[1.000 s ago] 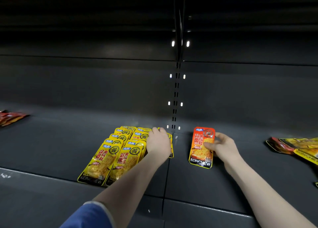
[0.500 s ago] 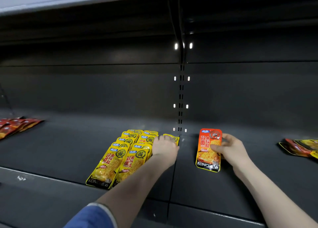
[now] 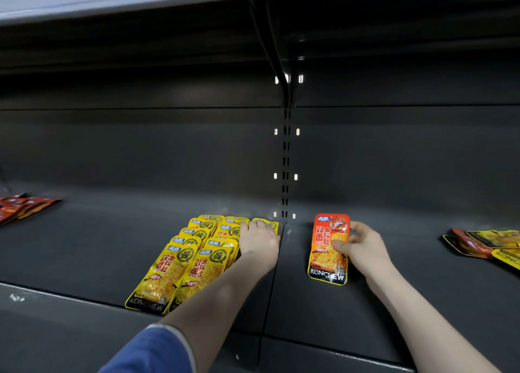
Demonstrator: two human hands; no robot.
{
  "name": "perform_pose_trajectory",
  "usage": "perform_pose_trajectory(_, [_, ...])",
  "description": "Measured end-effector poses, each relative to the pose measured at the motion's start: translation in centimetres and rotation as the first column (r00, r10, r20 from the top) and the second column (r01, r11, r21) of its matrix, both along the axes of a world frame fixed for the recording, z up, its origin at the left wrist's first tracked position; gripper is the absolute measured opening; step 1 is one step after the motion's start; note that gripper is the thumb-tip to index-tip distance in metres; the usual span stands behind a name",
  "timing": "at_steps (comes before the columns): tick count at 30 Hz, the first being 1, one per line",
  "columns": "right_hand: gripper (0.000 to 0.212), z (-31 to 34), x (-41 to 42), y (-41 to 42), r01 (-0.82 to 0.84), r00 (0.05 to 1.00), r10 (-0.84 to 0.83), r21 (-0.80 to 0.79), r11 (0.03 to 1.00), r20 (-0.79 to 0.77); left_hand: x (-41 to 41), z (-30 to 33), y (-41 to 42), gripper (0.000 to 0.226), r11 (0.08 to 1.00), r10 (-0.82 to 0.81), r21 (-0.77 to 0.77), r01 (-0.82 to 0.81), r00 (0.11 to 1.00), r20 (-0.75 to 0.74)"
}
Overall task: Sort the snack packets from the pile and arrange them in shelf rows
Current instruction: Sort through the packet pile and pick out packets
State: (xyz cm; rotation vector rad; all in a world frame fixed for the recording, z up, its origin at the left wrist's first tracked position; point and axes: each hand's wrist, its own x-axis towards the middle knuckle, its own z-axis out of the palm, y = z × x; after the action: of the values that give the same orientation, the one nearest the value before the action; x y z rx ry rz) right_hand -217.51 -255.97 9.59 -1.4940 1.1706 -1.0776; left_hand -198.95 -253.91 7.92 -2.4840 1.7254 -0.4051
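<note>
Glossy foil invites slippage: the right hand (image 3: 363, 248) pinches the orange Konchew packet (image 3: 329, 248) mid-shelf, the left hand (image 3: 260, 241) lies flat-fingered, gripping nothing, on a yellow packet (image 3: 266, 224) by the yellow rows (image 3: 180, 263), which a nudge could fan toward the shelf's front edge.

Yellow packets (image 3: 180, 263) in overlapping rows, flat on shelf; orange packet (image 3: 327, 250) flat beside (apart, lengthwise).
</note>
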Motion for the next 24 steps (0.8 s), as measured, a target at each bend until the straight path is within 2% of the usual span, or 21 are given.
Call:
perform_pose_trajectory(8, [0.036, -0.2, 0.0, -0.2, -0.025, 0.999, 0.025, 0.013, 1.000, 0.030, -0.2, 0.0, -0.5, 0.048, 0.999, 0.005, -0.035, -0.007, 0.998, -0.056])
perform_pose_trajectory(16, [0.021, 1.1, 0.9, 1.1, -0.072, 0.982, 0.056, 0.084, 0.994, 0.179, 0.8, 2.9, 2.1, 0.039, 0.969, -0.075, -0.237, 0.064, 0.996, -0.037])
perform_pose_trajectory(24, [0.022, 3.9, 8.3, 4.3, -0.121, 0.969, 0.106, 0.057, 0.991, 0.222, 8.7, 6.2, 8.7, 0.040, 0.927, -0.070, -0.372, 0.056, 0.997, -0.026])
